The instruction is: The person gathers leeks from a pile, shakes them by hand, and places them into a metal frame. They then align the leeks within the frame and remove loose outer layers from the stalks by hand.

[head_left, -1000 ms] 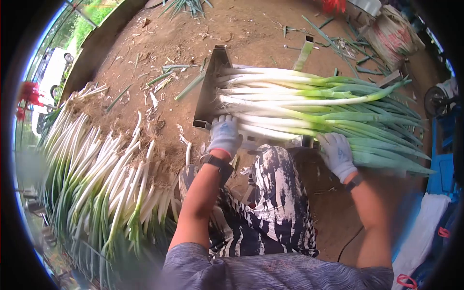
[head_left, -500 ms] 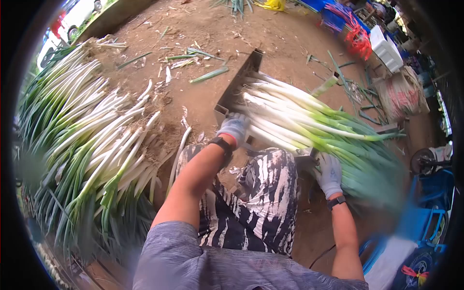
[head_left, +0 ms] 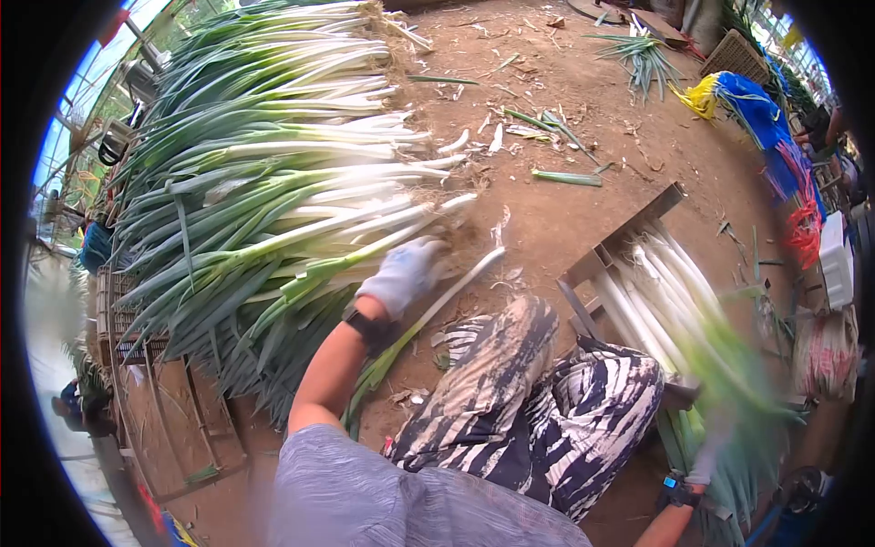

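A large heap of long green onions [head_left: 301, 146] lies on the left, white root ends pointing right. Over the white stalks at its near right edge is my left hand [head_left: 406, 276] in a white glove, fingers stretched out and their tips blurred. A smaller bundle of green onions [head_left: 679, 283] rests in a metal rack [head_left: 629, 235] on the right, root ends near its upright plate. My right hand [head_left: 709, 459], also gloved, is at the bundle's green leaves. Motion blur and the leaves hide its fingers. One loose green onion [head_left: 447, 296] lies beside my left hand.
My bent knees [head_left: 510, 365] in patterned trousers are between heap and rack. Leaf scraps [head_left: 567, 178] litter the dirt floor [head_left: 583, 100]. At the right are blue and yellow sheeting [head_left: 752, 105], a white box [head_left: 835, 260] and a sack [head_left: 825, 351]. A wooden frame [head_left: 196, 401] stands lower left.
My view has turned left. My left hand has gone from the rack to the heap; my right hand has moved from the rack's near edge to the leaves.
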